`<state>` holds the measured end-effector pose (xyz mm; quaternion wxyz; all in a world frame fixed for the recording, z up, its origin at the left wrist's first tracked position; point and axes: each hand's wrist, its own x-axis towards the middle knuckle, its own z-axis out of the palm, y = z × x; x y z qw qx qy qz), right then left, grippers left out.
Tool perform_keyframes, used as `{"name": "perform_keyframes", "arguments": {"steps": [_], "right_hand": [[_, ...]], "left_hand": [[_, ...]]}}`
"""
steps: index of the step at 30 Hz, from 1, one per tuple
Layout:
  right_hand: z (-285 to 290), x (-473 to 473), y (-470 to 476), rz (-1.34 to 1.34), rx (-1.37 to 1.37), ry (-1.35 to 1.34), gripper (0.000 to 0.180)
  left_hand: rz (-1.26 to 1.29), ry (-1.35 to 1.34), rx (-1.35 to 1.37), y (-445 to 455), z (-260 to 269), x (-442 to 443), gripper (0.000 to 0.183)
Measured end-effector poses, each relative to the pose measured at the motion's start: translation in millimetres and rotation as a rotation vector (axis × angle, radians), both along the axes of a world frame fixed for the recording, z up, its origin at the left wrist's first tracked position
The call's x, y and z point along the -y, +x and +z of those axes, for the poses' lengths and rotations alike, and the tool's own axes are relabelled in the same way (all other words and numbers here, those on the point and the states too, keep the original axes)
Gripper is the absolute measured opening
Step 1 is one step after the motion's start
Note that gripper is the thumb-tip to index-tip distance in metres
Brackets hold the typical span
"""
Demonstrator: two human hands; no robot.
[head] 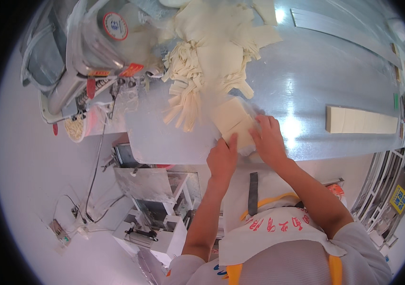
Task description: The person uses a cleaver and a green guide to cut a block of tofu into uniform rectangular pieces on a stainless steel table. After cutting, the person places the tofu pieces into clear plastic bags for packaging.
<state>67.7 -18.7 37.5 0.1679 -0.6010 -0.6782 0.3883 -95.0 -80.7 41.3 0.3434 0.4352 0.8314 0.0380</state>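
Two stacks of pale square dough sheets (231,113) lie side by side, in or on clear plastic film (248,154) at the steel table's near edge. My left hand (222,158) grips their near-left edge, thumb on top of the dough. On the right side, my right hand (270,139) pinches the film and the stack's edge with bent fingers. Some fingertips are hidden under the film. Just beyond are cut dough strips (184,110) and a heap of larger dough sheets (220,58), partly blurred by a smudge on the view.
A row of stacked dough squares (362,120) sits at the right of the steel table (305,78). A long flat metal strip (341,34) lies at the far right. A metal machine (99,46) stands at the left, near a tub of dough strips (74,129).
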Motion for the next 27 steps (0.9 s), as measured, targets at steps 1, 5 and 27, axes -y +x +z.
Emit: {"name": "perform_keyframes", "arguments": {"steps": [1, 5, 27], "right_hand": [[0, 6, 2, -0.042, -0.012, 0.021, 0.042], [-2, 32, 0, -0.004, -0.006, -0.004, 0.045], [-40, 77, 20, -0.765, -0.687, -0.723, 0.016]], "left_hand": [[-0.017, -0.037, 0.008, -1, 3, -1, 0.06], [-0.046, -0.071, 0.066, 2, 6, -4, 0.065], [-0.069, 0.495, 0.298, -83, -41, -88, 0.028]]}}
